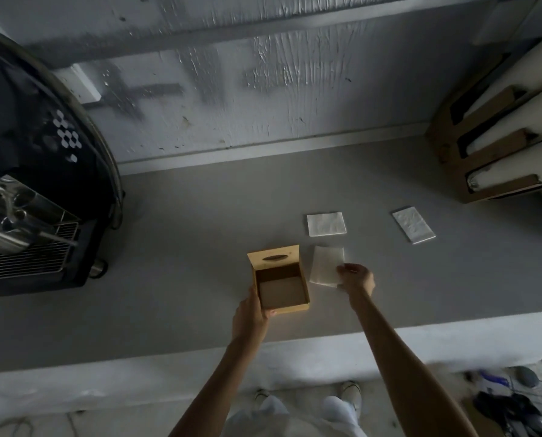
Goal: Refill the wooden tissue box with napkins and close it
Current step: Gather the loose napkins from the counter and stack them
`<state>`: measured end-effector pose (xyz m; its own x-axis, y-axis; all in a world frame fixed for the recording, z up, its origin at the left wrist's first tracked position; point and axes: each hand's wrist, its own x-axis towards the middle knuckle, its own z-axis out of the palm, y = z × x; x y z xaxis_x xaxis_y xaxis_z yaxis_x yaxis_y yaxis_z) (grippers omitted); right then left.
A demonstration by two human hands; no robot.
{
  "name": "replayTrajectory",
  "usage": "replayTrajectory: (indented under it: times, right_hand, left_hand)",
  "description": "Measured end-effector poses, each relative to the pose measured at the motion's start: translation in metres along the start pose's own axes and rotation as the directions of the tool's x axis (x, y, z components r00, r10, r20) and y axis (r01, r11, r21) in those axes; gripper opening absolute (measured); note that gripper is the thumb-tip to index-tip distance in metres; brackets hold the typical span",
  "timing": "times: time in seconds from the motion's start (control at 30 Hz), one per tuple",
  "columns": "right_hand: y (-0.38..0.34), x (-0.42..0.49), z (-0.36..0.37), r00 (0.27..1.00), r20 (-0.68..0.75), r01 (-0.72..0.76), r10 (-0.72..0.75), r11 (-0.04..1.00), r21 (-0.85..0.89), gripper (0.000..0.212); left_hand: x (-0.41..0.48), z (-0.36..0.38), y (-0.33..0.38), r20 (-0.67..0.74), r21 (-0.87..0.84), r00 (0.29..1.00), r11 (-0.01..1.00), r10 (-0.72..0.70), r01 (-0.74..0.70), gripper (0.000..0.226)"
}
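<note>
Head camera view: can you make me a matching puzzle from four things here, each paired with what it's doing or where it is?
1 wooden box
2 left hand
3 right hand
4 oblong napkin

a lies alone on the counter, far right
b pinches the near napkin at its corner
c lid open, no napkins inside
d grips the box's near left corner

Pairs: 1-c, 2-d, 3-b, 4-a
</note>
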<state>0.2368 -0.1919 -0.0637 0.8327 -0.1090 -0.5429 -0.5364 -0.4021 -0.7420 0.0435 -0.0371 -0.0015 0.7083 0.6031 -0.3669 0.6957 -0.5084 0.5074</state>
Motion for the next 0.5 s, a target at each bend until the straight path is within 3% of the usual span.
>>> replayTrajectory:
  times: [0.17, 0.37, 0.5]
  right_hand:
    - [-0.007, -0.009, 0.01, 0.994, -0.075, 0.067, -0.075, 0.993, -0.101, 0.023]
    - [-0.011, -0.013, 0.024, 0.993, -0.097, 0.069, -0.074, 0.996, -0.049, 0.019]
    - [-0.005, -0.023, 0.033, 0.989, -0.111, 0.081, -0.098, 0.986, -0.146, 0.013]
  left_hand:
    - [-0.001, -0.001, -0.002, 0.011, 0.03, 1.0, 1.0, -0.005, 0.005, 0.072]
    - [-0.003, -0.002, -0.001, -0.024, 0.023, 1.0, 1.0, 0.019, -0.019, 0.074]
    - [-0.002, -0.003, -0.002, -0.033, 0.017, 0.999, 0.999, 0.041, -0.04, 0.07]
